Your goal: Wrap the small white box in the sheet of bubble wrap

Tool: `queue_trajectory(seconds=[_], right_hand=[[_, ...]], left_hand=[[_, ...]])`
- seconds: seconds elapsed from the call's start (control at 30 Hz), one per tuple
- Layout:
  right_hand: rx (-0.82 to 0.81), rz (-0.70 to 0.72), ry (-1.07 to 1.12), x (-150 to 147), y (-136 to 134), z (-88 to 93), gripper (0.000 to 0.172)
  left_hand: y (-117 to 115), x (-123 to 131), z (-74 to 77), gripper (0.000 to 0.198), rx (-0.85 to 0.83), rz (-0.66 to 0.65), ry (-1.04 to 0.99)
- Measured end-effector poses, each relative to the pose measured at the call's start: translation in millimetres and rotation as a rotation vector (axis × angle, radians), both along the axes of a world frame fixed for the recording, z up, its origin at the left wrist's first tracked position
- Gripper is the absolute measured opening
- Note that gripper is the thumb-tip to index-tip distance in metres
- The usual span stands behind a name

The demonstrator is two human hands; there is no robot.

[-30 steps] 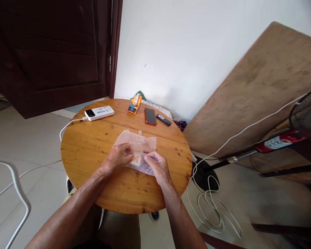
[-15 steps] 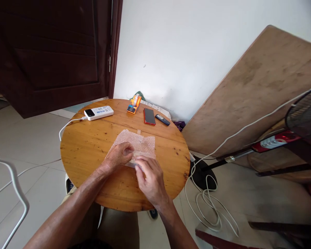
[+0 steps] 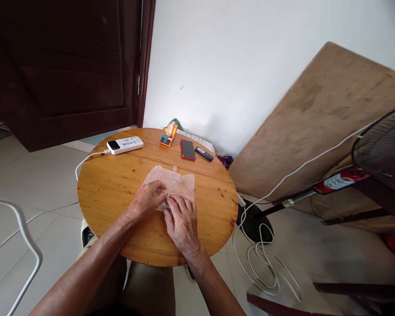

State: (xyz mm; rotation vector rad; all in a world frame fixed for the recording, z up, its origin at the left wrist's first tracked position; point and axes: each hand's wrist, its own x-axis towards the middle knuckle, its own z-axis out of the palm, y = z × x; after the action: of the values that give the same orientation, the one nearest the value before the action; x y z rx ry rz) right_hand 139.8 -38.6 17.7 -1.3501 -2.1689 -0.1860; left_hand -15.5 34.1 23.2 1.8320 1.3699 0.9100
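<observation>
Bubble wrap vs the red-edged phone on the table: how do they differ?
- Look: the bubble wrap is pale, see-through and bumpy; the red-edged phone has a smooth dark face.
- Size: the bubble wrap spreads wider than the red-edged phone.
- State: the left hand and right hand partly cover the bubble wrap; neither touches the red-edged phone.

Shared: both lie on the round wooden table.

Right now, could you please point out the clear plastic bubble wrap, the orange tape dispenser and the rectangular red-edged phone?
Clear plastic bubble wrap (image 3: 174,180): head view, on its exposed far part.
Orange tape dispenser (image 3: 173,134): head view, on its orange body.
Rectangular red-edged phone (image 3: 188,149): head view, middle of its dark screen.
</observation>
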Motion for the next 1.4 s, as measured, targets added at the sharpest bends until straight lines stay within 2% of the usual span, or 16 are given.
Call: queue_trajectory(seconds=[0.17,0.3,0.47,0.6,0.7,0.8,0.93,1.07,1.2,1.4], right_hand=[[-0.051,-0.033,-0.104,-2,0,3.4,0.034],[-0.058,-0.049,-0.109,-4,0,4.5,0.034],[-0.052,-0.061,-0.130,-4,0,3.2,0.035],[-0.065,-0.065,-0.175,-4,0,3.7,0.037],[-0.062,-0.064,-0.201,-5,0,4.8,0.040],[-0.060,-0.068,-0.217,-6,0,5.3,0.038],[-0.043,-0.085,-0.230,-8,1,3.9,0.038],[-0.025,-0.098,-0.247,-9,3,1.4,0.036],[-0.007,-0.103,-0.260,-9,5,-0.1,0.036],[-0.016,-0.117,-0.267,-11,3,3.1,0.032]], left_hand=[[-10,-23,6.2,0.027,0.026,0.071,0.052],[-15,-36,5.1,0.031,0.028,0.136,0.109],[-13,-35,0.4,0.035,-0.022,0.199,0.291],[-15,-32,0.9,0.029,0.018,0.219,0.460],[-20,-35,3.2,0.028,0.050,0.276,0.512],[-24,-40,7.3,0.038,-0.004,0.321,0.522],[-26,-41,13.6,0.039,-0.137,0.304,0.564],[-25,-39,15.2,0.030,-0.149,0.255,0.618],[-20,-40,12.9,0.022,-0.149,0.230,0.556],[-19,-32,10.0,0.017,-0.108,0.225,0.172]])
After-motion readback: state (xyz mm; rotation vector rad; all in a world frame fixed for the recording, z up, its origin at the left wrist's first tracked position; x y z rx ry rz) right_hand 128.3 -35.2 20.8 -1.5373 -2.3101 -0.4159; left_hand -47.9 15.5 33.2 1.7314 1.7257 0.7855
